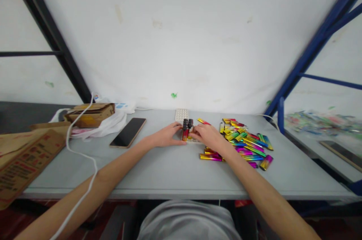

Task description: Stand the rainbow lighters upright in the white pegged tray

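Observation:
Several lighters (185,131) with black tops and red-and-gold bodies stand upright in a tight group at the middle of the table. They appear to stand in a low pale holder (195,142), mostly hidden by my hands. My left hand (167,135) rests at the left side of the group, its fingers behind and its thumb in front, bracing the lighters. On the other side, my right hand (207,136) has its fingers curled in against the group; what is between the fingertips is hidden. A pile of shiny multicoloured lighters (249,143) lies beside and beyond my right hand.
A white tray with a grid of holes (181,114) lies behind the lighters. Left are a phone (128,132), a white plastic bag (113,125), an open cardboard box (93,114) and a larger carton (31,157). A white cable (82,153) hangs across my left arm. Blue frame bars (305,55) stand at right.

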`<state>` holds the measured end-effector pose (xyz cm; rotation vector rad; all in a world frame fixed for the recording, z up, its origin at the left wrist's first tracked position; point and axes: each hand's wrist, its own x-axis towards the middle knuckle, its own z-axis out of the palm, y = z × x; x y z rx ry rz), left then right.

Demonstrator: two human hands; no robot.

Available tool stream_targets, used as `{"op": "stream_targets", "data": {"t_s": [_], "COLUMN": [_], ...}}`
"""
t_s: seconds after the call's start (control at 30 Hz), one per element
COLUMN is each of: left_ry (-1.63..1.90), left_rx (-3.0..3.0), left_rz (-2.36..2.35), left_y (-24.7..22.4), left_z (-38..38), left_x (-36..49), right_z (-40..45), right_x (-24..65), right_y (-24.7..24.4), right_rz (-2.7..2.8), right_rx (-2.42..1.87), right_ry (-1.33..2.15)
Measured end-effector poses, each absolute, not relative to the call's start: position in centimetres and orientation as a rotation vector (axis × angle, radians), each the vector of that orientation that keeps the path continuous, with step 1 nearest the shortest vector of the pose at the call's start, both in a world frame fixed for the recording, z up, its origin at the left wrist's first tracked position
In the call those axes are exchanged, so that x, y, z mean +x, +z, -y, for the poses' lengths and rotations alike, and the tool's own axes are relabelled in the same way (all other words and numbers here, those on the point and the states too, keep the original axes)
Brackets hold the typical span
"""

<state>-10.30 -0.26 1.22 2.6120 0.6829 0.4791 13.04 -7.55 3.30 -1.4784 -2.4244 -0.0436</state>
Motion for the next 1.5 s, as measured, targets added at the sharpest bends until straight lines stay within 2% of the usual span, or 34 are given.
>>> {"op": "stream_targets", "data": {"t_s": [0.1,0.17,0.3,0.43,0.7,0.8,0.93,1.0,1.13,1.23,1.33,1.5], "left_ry": [0.473,0.486,0.479,0.467,0.462,0.476,0.488,0.48,0.456,0.457,0.49,0.514], "left_rx": [2.612,2.615,2.618,2.628,2.626,2.616,2.618,2.624,2.635,2.625,2.603,2.59], "left_rz": [-0.706,-0.697,-0.716,-0.743,-0.745,-0.733,-0.721,-0.724,-0.725,-0.725,-0.695,-0.673], "left_y": [1.3,1.3,1.3,1.3,1.4,1.4,1.3,1.3,1.2,1.2,1.3,1.3], "left_z": [0.3,0.3,0.2,0.2,0.3,0.2,0.2,0.2,0.2,0.2,0.3,0.3], "left_x": [-10.3,-10.3,-10.3,-10.3,-10.2,-10.2,-10.3,-10.3,-10.3,-10.3,-10.3,-10.3], "right_z": [7.6,7.3,6.1,5.0,4.1,3.5,3.2,3.3,4.1,4.8,5.5,6.0], "right_x": [13.9,15.4,19.9,23.9,22.6,22.0,21.9,21.5,19.6,17.8,16.4,14.9], "right_y": [3.8,4.1,4.3,3.5,1.5,1.3,1.4,1.7,2.5,3.0,3.1,2.7], "right_rz": [2.433,2.318,2.014,1.846,1.916,1.917,1.887,1.782,1.47,1.374,1.397,1.509], "right_rx": [-1.449,-1.521,-1.861,-2.157,-2.333,-2.239,-1.876,-1.664,-1.308,-1.18,-1.2,-1.335], "right_ry": [0.084,0.022,-0.2,-0.213,-0.186,-0.167,-0.069,0.116,0.723,0.961,0.943,0.525]}}
